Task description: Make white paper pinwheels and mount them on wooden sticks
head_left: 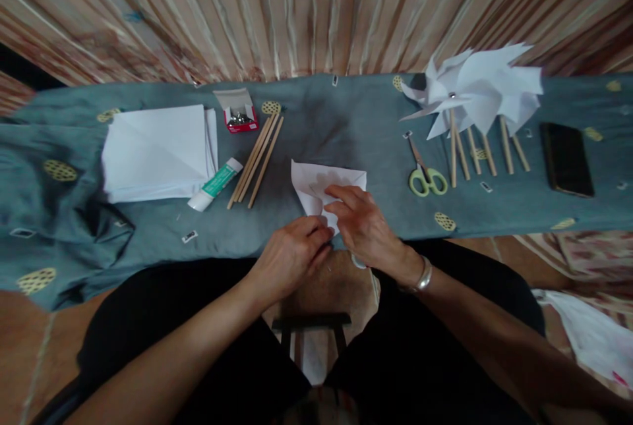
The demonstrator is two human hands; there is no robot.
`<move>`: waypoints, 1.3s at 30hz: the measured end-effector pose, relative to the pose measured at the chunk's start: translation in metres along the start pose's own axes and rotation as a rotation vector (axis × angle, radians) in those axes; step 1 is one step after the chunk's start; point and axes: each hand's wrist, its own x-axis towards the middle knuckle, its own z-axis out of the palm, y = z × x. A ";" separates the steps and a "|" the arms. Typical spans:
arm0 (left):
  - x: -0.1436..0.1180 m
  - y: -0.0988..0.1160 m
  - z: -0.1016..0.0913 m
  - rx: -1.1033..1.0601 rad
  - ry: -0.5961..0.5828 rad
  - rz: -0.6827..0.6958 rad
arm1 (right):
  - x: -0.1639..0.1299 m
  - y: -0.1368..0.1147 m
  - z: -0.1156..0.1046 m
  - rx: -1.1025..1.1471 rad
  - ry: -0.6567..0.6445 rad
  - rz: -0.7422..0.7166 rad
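A small white piece of paper (314,181), partly folded with raised edges, lies near the front edge of the cloth-covered table. My left hand (297,247) pinches its near corner between thumb and fingers. From the right, my right hand (366,224) curls over the same paper, its bent fingertips on the paper's surface. A small whitish round-edged object (357,261) peeks out below my right palm; I cannot make out what it is. The near part of the paper is hidden by both hands.
To the left are a stack of white paper (155,155), a glue tube (215,184), a red box of pins (241,115) and several wooden sticks (257,158). To the right lie green-handled scissors (428,181), several paper pinwheels (487,92) and a dark phone (567,158).
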 end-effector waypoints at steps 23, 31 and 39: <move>0.012 -0.039 -0.032 0.251 0.259 -0.007 | -0.004 0.037 -0.047 -0.050 -0.066 0.335; 0.005 -0.003 -0.008 0.076 0.101 0.107 | -0.008 0.026 -0.043 0.095 0.016 0.140; 0.008 -0.004 -0.002 0.202 0.071 0.122 | -0.010 0.025 -0.035 0.197 -0.014 0.094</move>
